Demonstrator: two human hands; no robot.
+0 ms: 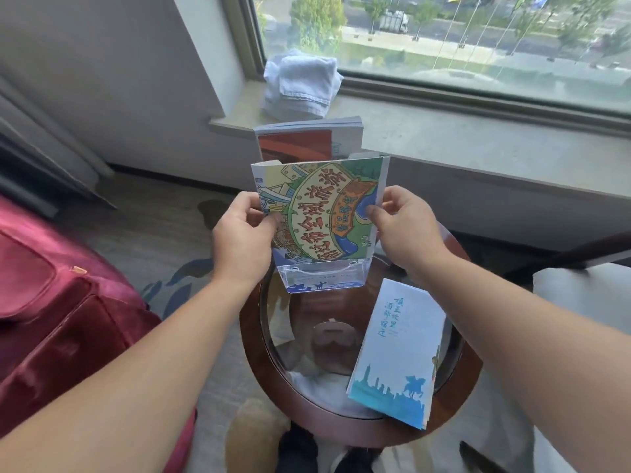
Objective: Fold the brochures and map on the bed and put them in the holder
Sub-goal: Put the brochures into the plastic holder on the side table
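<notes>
A folded map [321, 206] with a colourful cartoon cover stands upright in the front pocket of a clear plastic holder [322, 276]. My left hand [242, 240] pinches its left edge and my right hand [403, 227] pinches its right edge. Behind it in the holder stands a brochure [300, 143] with a red-brown cover. A pale blue folded brochure [399, 349] with a skyline and a rider lies flat on the round glass-topped table [252, 343], to the right of the holder.
The holder stands at the table's far edge, close to a stone window sill [478, 138] with a folded white towel [300, 83] on it. A red suitcase [51, 302] is at the left. A chair [580, 295] stands at the right.
</notes>
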